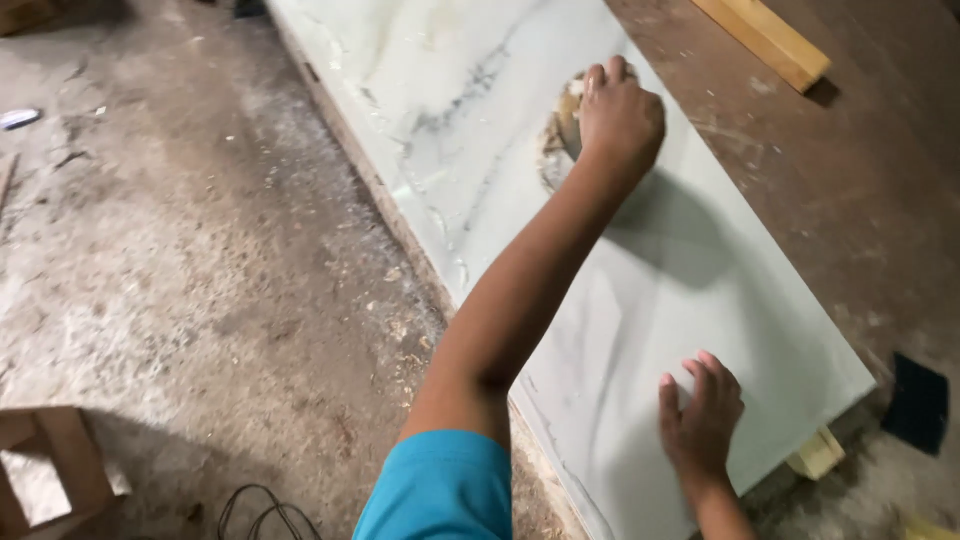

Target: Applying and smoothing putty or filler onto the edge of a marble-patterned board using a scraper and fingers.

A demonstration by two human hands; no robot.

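My left hand point(620, 120) was stretched far out over the marble-patterned panel point(640, 300), fingers clenched around a small tan-and-grey thing point(568, 125). It was mostly hidden behind my knuckles, so I could not tell what it was. It sat right at a rough, brownish worn patch point(552, 160) on the pale surface, near the panel's far half. My blue sleeve point(440, 490) filled the bottom of the view, and the arm cast a dark shadow across the white sheet just beside the hand.

My right hand point(700, 415) lay nearer to me, fingers released and spread flat, palm down on the panel close to its near right corner, grasping nothing.

The panel itself lay slanted across the brown bench point(860, 190), with a pale wooden block point(818, 455) poking out under its near corner. A light wooden strip point(765, 38) rested at the far side of the bench, well apart from both hands. A dark flat piece point(920, 400) sat off to the right edge.

On my left, the dusty concrete floor point(180, 250) was littered with shavings, a wooden frame point(50, 470) stood at the lower corner, and a black cable point(262, 512) looped near my sleeve.
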